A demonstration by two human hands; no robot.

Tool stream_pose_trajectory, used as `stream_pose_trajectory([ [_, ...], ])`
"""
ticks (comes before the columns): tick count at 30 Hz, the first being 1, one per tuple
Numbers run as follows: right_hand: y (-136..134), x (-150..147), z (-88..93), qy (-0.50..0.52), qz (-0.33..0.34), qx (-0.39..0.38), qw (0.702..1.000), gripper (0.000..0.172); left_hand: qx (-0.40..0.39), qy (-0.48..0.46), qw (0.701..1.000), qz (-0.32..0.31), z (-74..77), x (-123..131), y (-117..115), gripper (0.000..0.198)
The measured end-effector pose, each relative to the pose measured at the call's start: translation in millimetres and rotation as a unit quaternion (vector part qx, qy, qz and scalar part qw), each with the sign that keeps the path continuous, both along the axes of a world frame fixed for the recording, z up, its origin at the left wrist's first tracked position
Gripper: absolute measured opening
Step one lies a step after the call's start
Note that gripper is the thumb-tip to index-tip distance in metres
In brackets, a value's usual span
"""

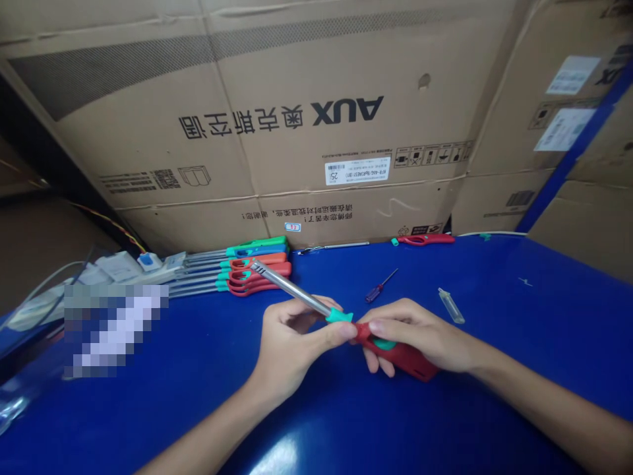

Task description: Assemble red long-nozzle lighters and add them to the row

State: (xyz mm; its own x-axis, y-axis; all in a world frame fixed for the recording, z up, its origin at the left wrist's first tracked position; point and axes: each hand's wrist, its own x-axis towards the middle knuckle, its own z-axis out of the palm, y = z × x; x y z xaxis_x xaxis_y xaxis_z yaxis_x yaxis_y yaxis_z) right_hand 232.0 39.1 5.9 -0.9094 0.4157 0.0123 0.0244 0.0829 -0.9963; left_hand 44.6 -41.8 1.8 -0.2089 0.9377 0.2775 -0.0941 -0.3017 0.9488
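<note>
A red long-nosed gas lighter (408, 359) with a teal collar, teal trigger and silver metal tube is held in both hands above the blue table. My left hand (297, 340) pinches it near the teal collar, thumb on top. Around the red handle, my right hand (420, 333) is closed, its thumb close to the joint with the collar. The tube points up and to the left. Behind my hands lies a small purple-handled screwdriver (374, 291). A clear plastic tube-like piece (451, 307) rests to the right of it.
Several lighters (257, 264) in green, blue, orange and red lie stacked at the back left, beside a power strip (158, 267) with plugs. A red lighter body (425, 239) and a loose metal tube (336, 248) lie along the cardboard wall (277, 79). The blue table (208, 389) spreads below.
</note>
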Motion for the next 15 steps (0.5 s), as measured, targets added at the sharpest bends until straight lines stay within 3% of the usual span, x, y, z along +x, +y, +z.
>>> stream_pose_trajectory([
  [6,0.4,0.3,-4.1,0.023,-0.002,-0.079,0.997,0.034,0.027,-0.02,0.994,-0.107,-5.6,-3.7,-1.0,0.026],
  [10,0.5,-0.3,-6.7,0.019,0.009,-0.104,0.994,0.036,0.059,0.0,0.99,-0.127,-7.6,-5.9,-2.5,0.015],
  [15,1.3,-0.8,-8.6,0.019,0.017,-0.11,0.994,0.036,0.086,0.013,0.986,-0.141,-3.7,-7.1,-0.3,0.019],
])
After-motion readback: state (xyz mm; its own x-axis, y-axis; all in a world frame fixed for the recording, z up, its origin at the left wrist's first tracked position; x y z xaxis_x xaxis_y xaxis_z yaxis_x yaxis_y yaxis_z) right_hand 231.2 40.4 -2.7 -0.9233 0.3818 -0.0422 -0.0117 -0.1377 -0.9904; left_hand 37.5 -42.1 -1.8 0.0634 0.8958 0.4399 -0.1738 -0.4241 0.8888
